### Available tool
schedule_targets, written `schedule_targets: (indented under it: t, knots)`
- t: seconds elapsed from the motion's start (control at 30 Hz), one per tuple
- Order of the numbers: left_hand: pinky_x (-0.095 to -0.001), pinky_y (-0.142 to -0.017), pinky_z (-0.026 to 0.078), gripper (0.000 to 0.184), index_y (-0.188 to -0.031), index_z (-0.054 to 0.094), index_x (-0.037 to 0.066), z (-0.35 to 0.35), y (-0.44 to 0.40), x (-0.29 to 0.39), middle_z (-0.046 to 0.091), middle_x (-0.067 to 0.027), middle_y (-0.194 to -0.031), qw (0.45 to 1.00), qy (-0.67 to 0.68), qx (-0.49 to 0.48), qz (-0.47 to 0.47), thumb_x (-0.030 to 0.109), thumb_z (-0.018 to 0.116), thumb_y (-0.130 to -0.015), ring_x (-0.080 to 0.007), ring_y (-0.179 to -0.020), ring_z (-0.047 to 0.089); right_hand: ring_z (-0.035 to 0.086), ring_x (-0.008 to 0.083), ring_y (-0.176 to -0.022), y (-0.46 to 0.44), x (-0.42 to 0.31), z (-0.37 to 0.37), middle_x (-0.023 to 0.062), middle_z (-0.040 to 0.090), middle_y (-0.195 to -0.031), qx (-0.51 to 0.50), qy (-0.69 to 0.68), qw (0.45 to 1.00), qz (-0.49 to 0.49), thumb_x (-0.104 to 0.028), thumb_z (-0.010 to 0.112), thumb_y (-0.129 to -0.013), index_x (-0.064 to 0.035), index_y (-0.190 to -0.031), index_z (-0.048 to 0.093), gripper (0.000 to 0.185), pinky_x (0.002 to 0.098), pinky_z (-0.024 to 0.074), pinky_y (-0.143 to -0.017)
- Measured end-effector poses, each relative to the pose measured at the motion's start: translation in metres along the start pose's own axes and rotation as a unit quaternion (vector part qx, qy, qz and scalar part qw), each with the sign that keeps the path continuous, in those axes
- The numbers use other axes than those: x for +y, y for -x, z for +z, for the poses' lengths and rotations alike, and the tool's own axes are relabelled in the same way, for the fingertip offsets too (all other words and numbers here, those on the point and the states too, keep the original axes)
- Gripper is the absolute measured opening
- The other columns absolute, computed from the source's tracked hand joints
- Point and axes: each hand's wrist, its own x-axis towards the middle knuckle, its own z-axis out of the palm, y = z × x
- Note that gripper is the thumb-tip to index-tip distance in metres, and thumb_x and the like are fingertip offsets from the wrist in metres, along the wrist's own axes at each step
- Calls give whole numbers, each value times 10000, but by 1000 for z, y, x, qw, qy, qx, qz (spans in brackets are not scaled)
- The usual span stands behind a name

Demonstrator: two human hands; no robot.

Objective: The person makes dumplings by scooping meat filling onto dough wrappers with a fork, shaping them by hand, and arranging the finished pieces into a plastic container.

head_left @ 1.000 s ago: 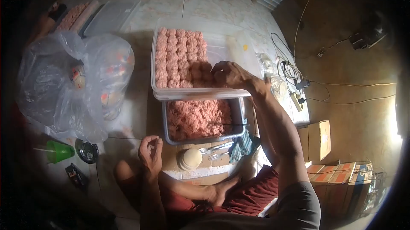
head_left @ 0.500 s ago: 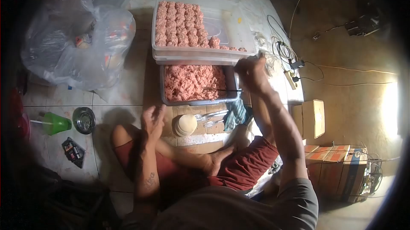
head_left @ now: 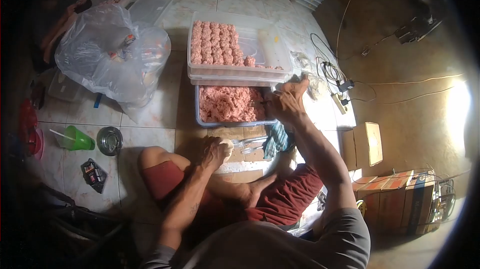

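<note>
My left hand (head_left: pixel 215 154) is at a stack of round pale dough wrappers (head_left: pixel 228 149), its fingers closed on the near edge and covering much of the stack. In my right hand (head_left: pixel 289 102) is a fork (head_left: pixel 256 103), its tines at the minced meat (head_left: pixel 225 104) and most of its handle hidden by my fingers. A blue-grey tub (head_left: pixel 201 120) contains the meat. Behind it, a clear plastic tray (head_left: pixel 272 44) bears rows of small meat-topped pieces (head_left: pixel 215 44), with bare space at its right side.
Several forks (head_left: pixel 247 144) and a checked cloth (head_left: pixel 276 140) lie before the tub. Left are a plastic bag (head_left: pixel 117 59), a green cup (head_left: pixel 79 138) and a glass ashtray (head_left: pixel 110 140). Cables (head_left: pixel 330 71) and a power strip (head_left: pixel 340 103) lie right; cardboard boxes (head_left: pixel 390 199) stand nearby.
My left hand has moved right onto the wrapper stack. My right hand has lowered slightly toward the tub, and the fork's tines now show at the meat. The view has shifted a little.
</note>
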Motion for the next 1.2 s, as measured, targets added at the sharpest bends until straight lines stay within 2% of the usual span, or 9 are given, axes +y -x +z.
schedule_targets:
  t: [0.07,0.17,0.2,0.27,0.4,0.47,0.8,0.9,1.2]
  knots:
    - [-473,-942,485,274,-974,751,121,-58,-17,26,712,-119,-1035,991,16,-122,-49,330,799,-805,-319,-1038,653,682,322,-771,-1,-7,-30,120,690,-793,-4,-51,999,-17,-217,615,-949,-124,-1015,678,130,670,366,-840]
    - [-476,-847,516,331,-1002,755,93,-37,-14,14,713,-173,-978,991,53,-108,-50,372,789,-830,-333,-944,685,684,327,-769,-22,-19,-75,115,692,-779,59,-162,985,-12,-203,613,-942,-132,-1023,669,121,675,363,-830]
    - [-476,-847,516,331,-1002,755,93,-37,-15,15,713,-173,-978,991,54,-112,-47,372,789,-830,-333,-944,685,684,372,-799,-37,-19,-81,166,710,-858,88,-210,974,1,-186,600,-953,-88,-1011,663,131,551,474,-828]
    - [-500,-796,528,404,-1022,747,50,-37,-22,21,721,-215,-934,978,138,-119,-103,421,761,-864,-372,-900,698,693,389,-818,-73,-4,-72,217,702,-878,104,-121,987,19,-119,578,-952,-33,-1014,669,139,460,526,-728]
    - [-496,-803,540,434,-1025,736,13,-23,-23,9,725,-249,-944,948,236,-134,-165,428,720,-902,-406,-906,705,677,442,-851,-127,8,-52,251,687,-880,37,-89,993,73,-103,557,-903,-42,-1004,657,156,524,525,-751]
    - [-491,-850,539,439,-1036,732,-5,-42,-20,16,723,-262,-1008,962,199,-96,-159,417,703,-917,-417,-966,700,686,450,-867,-143,8,-48,266,686,-878,-93,-96,991,20,-76,534,-879,-46,-975,668,167,526,535,-752]
    - [-507,-836,527,357,-1033,697,11,-24,-22,8,709,-266,-975,956,240,-89,-144,349,677,-923,-449,-948,680,698,435,-893,-147,6,-64,264,705,-901,-91,-66,993,39,-168,512,-909,-48,-896,706,229,509,549,-776]
    - [-512,-817,524,326,-1037,676,13,-33,-18,7,705,-263,-954,926,324,-103,-164,322,662,-935,-453,-933,676,701,430,-870,-132,-4,-87,258,705,-891,84,-112,989,54,-147,572,-913,-60,-941,711,166,495,551,-769]
    - [-502,-800,524,332,-1037,662,9,-31,-19,2,697,-267,-950,934,293,-78,-187,329,647,-947,-449,-911,678,692,462,-945,-135,17,-54,302,699,-945,-39,-104,984,141,-86,525,-869,-13,-964,712,222,505,550,-805]
